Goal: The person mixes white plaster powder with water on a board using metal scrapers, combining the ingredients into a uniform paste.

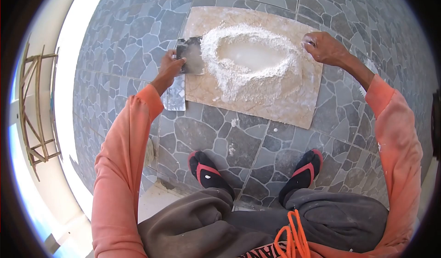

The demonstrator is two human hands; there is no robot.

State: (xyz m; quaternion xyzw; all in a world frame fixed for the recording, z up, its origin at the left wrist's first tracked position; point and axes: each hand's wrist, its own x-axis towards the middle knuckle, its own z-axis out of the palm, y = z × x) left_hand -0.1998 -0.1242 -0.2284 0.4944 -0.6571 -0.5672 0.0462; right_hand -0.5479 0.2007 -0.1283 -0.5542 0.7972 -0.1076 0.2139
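My left hand (pixel 172 67) grips a dark flat scraper blade (pixel 192 58), its far edge touching the left side of a ring of white powder (pixel 229 85). Inside that ring lies a cloudy whitish pool (pixel 252 56). The powder rests on a beige, marble-patterned board (pixel 287 113). Over at the board's right edge, my right hand (pixel 325 49) is closed in a fist; what it holds, if anything, cannot be made out. A second flat metal plate (pixel 175 97) lies by the board's left edge, below my left hand.
Grey stone-patterned tiles (pixel 197 129) surround the board, with small white spatters. My feet in black and red footwear (pixel 209 173) stand just below it. A white ledge (pixel 82 10) and a wooden frame (pixel 34 106) are at the far left.
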